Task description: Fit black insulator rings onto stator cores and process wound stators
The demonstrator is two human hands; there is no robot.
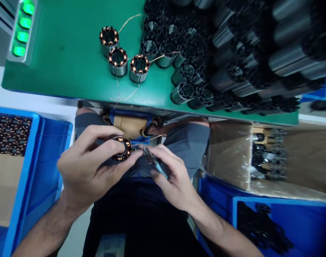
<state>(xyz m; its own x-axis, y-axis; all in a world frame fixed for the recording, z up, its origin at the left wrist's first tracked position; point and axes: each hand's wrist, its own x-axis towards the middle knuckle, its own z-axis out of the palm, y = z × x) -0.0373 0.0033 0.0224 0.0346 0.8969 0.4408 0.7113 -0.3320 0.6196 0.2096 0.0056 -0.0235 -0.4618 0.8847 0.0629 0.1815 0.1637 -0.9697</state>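
My left hand (94, 162) grips a copper-wound motor stator (127, 149) above my lap, fingers round its ring. A loose copper wire runs from it to the right. In my right hand (175, 175) is a pair of pliers or cutters with light blue handles (161, 169); the jaws are close to the stator and its wire. Whether the jaws touch the wire I cannot tell. Three wound stators, a rear one (108, 37), a middle one (118, 62) and a right one (139, 69), stand on the green table (72, 53) with wire tails trailing.
Many bare stator cores (184, 92) crowd the table's right side, stacked in places. Green lights (23, 36) glow at the far left. A blue crate (39, 150) with wound stators stands left. At right are a cardboard box (228, 153) with metal parts and a blue bin (299, 221) holding black parts.
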